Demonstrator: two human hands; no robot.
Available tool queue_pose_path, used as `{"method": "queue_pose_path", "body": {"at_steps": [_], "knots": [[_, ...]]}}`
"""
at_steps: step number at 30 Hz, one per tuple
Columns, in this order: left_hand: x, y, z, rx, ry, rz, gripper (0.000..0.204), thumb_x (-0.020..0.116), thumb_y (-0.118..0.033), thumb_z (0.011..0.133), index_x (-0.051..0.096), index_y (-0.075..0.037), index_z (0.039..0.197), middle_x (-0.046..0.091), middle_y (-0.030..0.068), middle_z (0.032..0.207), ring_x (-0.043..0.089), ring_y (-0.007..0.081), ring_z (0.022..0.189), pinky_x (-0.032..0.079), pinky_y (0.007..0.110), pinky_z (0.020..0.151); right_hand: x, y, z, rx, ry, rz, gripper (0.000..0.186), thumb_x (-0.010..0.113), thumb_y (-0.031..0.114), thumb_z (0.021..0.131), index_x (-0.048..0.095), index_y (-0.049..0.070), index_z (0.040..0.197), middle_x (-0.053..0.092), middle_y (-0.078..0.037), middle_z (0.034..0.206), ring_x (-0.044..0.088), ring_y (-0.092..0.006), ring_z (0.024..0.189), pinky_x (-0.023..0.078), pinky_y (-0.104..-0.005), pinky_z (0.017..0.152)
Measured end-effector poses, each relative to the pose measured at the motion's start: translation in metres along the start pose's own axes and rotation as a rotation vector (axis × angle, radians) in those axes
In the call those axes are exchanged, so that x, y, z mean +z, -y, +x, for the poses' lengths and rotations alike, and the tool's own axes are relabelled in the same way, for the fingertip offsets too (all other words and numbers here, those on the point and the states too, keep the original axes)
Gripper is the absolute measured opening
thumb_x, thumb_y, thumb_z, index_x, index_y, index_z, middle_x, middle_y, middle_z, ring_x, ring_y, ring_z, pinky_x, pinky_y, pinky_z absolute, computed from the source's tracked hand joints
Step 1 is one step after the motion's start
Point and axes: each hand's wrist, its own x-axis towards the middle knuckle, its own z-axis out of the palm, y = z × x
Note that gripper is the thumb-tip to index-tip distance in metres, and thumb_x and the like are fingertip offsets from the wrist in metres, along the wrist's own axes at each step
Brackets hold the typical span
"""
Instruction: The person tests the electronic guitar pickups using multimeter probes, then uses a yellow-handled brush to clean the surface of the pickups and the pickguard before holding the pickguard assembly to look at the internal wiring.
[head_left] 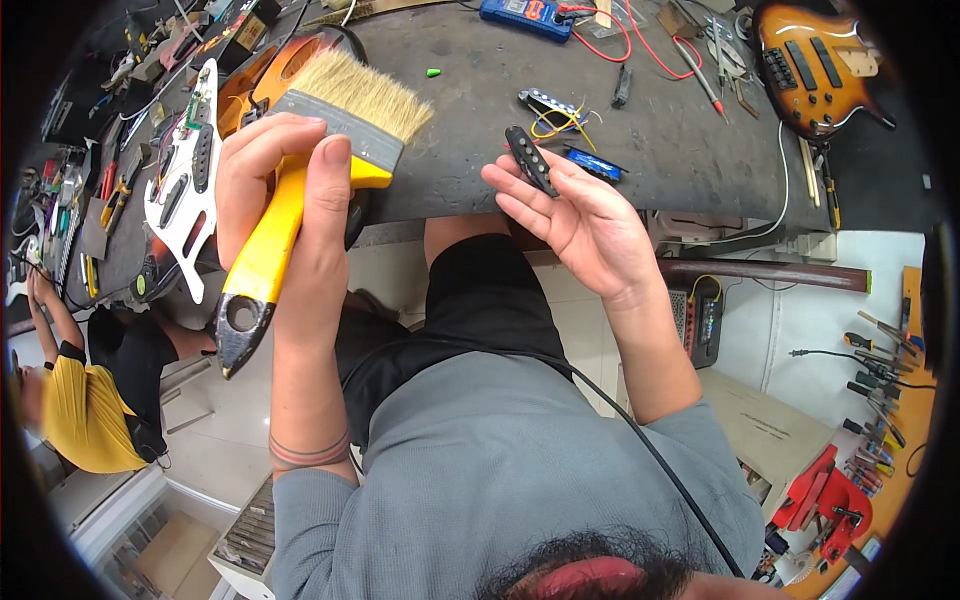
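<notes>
At nine o'clock, a co-worker in a yellow shirt (92, 415) sits beside the worktop (440, 180), arms reaching toward its edge. Nearer, at ten o'clock, a white guitar plate (208, 222) with dark parts on it stands tilted beside a brown guitar (240, 98), which is partly hidden.

Also at ten o'clock, the left hand (322, 212) has its grip clamped on a wide paintbrush (350, 128), fingers wrapped about the yellow handle and thumb near the grey metal band. The pale bristles point toward two o'clock, the dark handle tip toward seven.

A small green cap (433, 72) lies on the worktop between eleven and twelve; at twelve, on the far side, lies a blue meter (525, 14) with red leads.

The black pickup (530, 160), with its row of round studs, is at one o'clock, off the worktop. The right hand (600, 235), at two o'clock, faces palm up, its grip lightly together on that pickup. Just beyond lie a wired pickup (548, 106) with yellow wire and, near the hand, a blue-and-black piece (595, 165).

Farther out at two o'clock is a sunburst guitar body (815, 75); at four, a red vise (835, 510).
</notes>
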Motion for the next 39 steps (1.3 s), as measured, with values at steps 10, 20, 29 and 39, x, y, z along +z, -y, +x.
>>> {"method": "queue_pose_path", "body": {"at_steps": [10, 20, 29, 39], "knots": [[0.008, -0.017, -0.014, -0.092, 0.146, -0.235, 0.009, 0.067, 0.004, 0.099, 0.066, 0.003, 0.108, 0.07, 0.0147, 0.108, 0.065, 0.0202, 0.1, 0.052, 0.033, 0.091, 0.0, -0.004, -0.004, -0.03, -0.017, -0.031, 0.04, 0.044, 0.011, 0.114, 0.05, -0.006, 0.15, 0.056, -0.027, 0.151, 0.06, -0.0393, 0.14, 0.052, -0.0481, 0.118], [0.039, -0.003, 0.016, 0.162, -0.046, 0.014, 0.016, 0.085, -0.003, 0.091, 0.073, -0.001, 0.1, 0.068, 0.0116, 0.109, 0.067, 0.023, 0.095, 0.054, 0.032, 0.083, 0.007, -0.005, -0.006, -0.008, -0.01, -0.119, 0.047, 0.04, 0.018, 0.116, 0.044, -0.006, 0.156, 0.056, -0.028, 0.152, 0.059, -0.0389, 0.142, 0.049, -0.0479, 0.119], [-0.044, -0.023, -0.064, 0.084, 0.199, -0.019, 0.023, 0.081, -0.005, 0.088, 0.068, -0.007, 0.107, 0.071, 0.0146, 0.113, 0.067, 0.0273, 0.094, 0.056, 0.039, 0.085, 0.004, -0.003, 0.004, -0.011, -0.038, -0.338, 0.048, 0.062, 0.015, 0.108, 0.046, -0.003, 0.149, 0.068, -0.014, 0.116, 0.077, -0.028, 0.104, 0.061, -0.0396, 0.096], [-0.11, -0.032, -0.164, -0.127, 0.19, -0.047, 0.023, 0.078, 0.005, 0.082, 0.069, -0.002, 0.101, 0.075, 0.0182, 0.106, 0.071, 0.0292, 0.088, 0.058, 0.038, 0.081, 0.025, -0.011, 0.012, -0.698, -0.226, -1.738, 0.024, 0.071, 0.009, 0.1, 0.071, 0.002, 0.123, 0.061, -0.012, 0.112, 0.064, -0.0272, 0.1, 0.052, -0.0359, 0.086]]}}
